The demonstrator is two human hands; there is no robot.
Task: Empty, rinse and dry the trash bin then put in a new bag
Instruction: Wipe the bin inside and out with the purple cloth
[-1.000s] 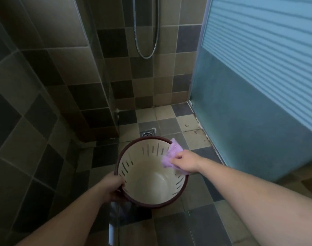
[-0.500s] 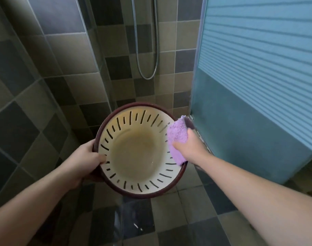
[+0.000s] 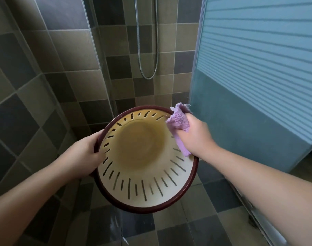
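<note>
The trash bin (image 3: 144,176), cream inside with dark slots and a maroon rim, is held up and tilted with its opening toward me. It holds nothing inside. My left hand (image 3: 84,153) grips its left rim, thumb over the edge. At the bin's upper right rim my right hand (image 3: 196,135) clutches a purple cloth (image 3: 179,125), which is pressed against the inner wall and drapes over the edge.
A tiled shower corner lies ahead, with a shower hose (image 3: 148,50) hanging on the back wall. A frosted blue sliding door (image 3: 249,86) stands close on the right. The tiled floor (image 3: 126,226) below looks wet.
The bin has come up from near the floor and tilted toward me, filling more of the view. My right hand with the cloth has stayed at the bin's right rim.
</note>
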